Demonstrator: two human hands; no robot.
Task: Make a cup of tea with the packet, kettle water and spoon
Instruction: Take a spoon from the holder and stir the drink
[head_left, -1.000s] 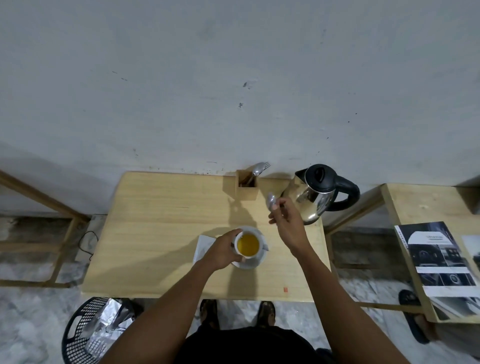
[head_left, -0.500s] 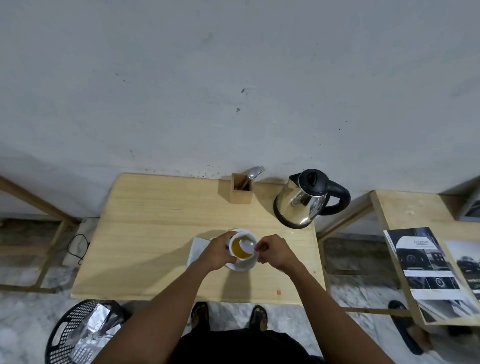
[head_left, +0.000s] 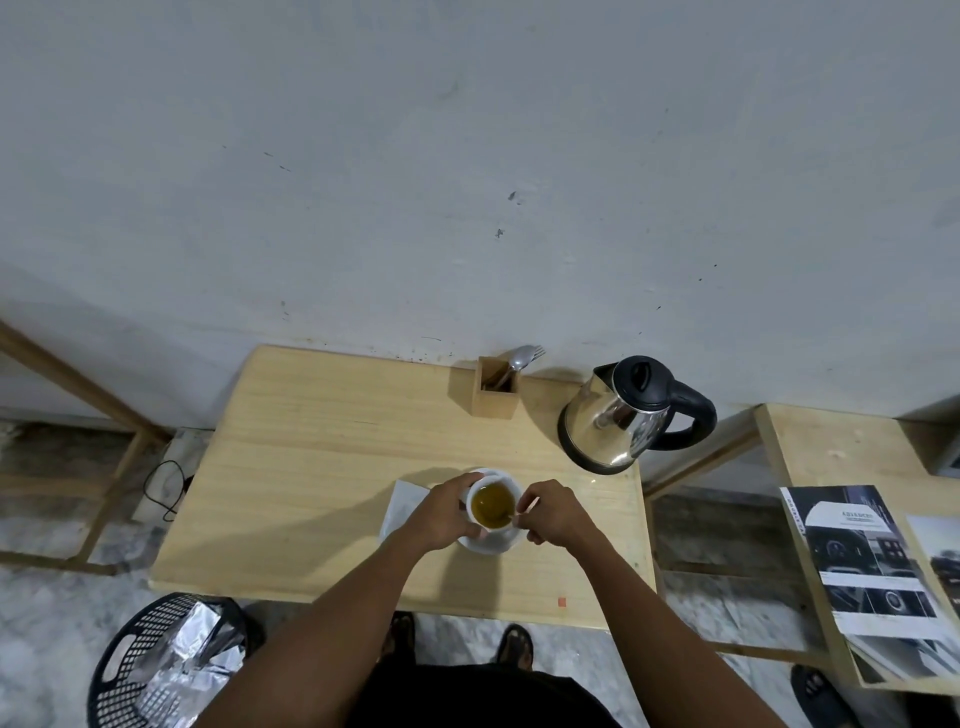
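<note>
Cup (head_left: 493, 503) of tea on saucer (head_left: 491, 543), counter (head_left: 322, 467); gripped by left hand (head_left: 447, 512); spoon (head_left: 523, 512) in right hand (head_left: 558, 519); kettle (head_left: 623, 415) behind.

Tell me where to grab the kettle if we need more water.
Take the kettle by its black loop handle, coming from the right: the handle sticks out on that side, the spout faces left toward the holder, and the steel body may be hot.

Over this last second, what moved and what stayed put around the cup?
The right hand came down from near the kettle to the cup, bringing the spoon, whose bowl now sits in the tea. The left hand kept hold of the cup on its saucer. Kettle and cutlery holder stayed put.
</note>
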